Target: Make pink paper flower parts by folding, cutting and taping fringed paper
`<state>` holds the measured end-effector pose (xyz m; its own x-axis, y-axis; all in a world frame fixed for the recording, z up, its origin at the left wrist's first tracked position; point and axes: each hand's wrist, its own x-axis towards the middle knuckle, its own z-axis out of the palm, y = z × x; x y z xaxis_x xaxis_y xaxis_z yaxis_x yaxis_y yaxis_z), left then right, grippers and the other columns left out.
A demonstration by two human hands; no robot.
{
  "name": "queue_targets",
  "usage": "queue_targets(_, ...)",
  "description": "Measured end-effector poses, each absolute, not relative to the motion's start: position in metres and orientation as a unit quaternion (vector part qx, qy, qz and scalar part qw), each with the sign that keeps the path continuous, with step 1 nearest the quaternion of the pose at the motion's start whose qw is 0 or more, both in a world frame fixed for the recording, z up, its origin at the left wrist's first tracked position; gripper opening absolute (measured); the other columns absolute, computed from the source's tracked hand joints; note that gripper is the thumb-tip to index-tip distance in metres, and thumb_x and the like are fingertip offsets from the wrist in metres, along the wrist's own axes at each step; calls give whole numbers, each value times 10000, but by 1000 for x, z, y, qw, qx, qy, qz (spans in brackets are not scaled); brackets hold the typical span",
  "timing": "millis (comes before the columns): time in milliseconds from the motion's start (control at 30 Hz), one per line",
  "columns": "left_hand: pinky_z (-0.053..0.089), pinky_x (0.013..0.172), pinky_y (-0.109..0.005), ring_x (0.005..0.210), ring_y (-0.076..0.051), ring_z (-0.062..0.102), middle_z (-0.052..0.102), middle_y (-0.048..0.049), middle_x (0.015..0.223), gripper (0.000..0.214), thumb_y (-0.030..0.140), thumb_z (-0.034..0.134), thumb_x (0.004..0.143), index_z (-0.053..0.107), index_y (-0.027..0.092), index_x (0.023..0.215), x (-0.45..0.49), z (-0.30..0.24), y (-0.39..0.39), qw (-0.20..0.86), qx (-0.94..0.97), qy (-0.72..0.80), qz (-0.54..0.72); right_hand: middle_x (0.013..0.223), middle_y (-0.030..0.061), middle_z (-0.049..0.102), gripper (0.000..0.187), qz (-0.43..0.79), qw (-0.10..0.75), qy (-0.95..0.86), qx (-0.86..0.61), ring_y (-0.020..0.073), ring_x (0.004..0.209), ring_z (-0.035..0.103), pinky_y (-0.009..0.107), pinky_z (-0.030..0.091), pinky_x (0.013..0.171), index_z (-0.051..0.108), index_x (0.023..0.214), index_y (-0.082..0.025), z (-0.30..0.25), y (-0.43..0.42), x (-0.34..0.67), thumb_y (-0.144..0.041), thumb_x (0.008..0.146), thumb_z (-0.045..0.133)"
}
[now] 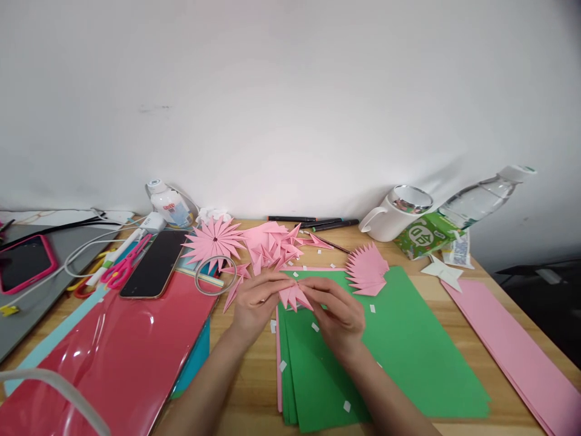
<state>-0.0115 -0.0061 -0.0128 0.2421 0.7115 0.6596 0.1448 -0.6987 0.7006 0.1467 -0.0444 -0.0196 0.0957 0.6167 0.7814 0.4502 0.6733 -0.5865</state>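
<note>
Between my two hands is a small pink folded-paper fan with several pointed tips facing down. My left hand pinches its left side, and my right hand pinches its right side. Both hold it just above the left part of a stack of green paper sheets. A larger pink paper fan lies at the back of the green sheets. Behind my left hand are a round pink paper pinwheel and a heap of pink folded pieces.
Left: a black phone, pink scissors, a red glossy folder and a roll of tape. Back right: a white mug, a green packet and a bottle. Pink strips lie right. Markers line the wall.
</note>
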Motion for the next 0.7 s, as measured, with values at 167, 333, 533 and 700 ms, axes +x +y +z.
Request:
queue_targets(167,560,737,-207,850,-133,714,759,-61,930,285,59,540,874,742,217,999,-12,-11,-8,170,776,257,550,907,76,730,364,31,619,-687,-379,176,827,711,289,607,701,719,1029,-225,-19,-48,147,38,818,583)
queue_targets(333,559,679,-203,782,-132,715,762,-60,870,264,99,518,895,750,210,955,-12,-10,-8,174,774,269,547,869,83,726,280,29,607,-691,-393,163,773,706,259,594,657,719,945,-197,-22,-47,147,21,823,593)
queue_targets(533,555,570,-251,614,-160,678,731,-32,679,164,272,676,809,735,184,683,-8,-17,-5,372,696,381,482,809,54,728,141,64,588,-672,-445,141,688,696,227,583,602,724,866,-209,-32,-39,147,-111,852,624)
queue_targets(700,608,603,-336,570,-182,669,691,-20,614,318,451,784,642,683,150,618,-4,-16,-3,616,520,442,393,789,50,732,152,224,578,-619,-483,151,659,692,240,596,576,741,951,-204,-41,-36,145,-205,828,652)
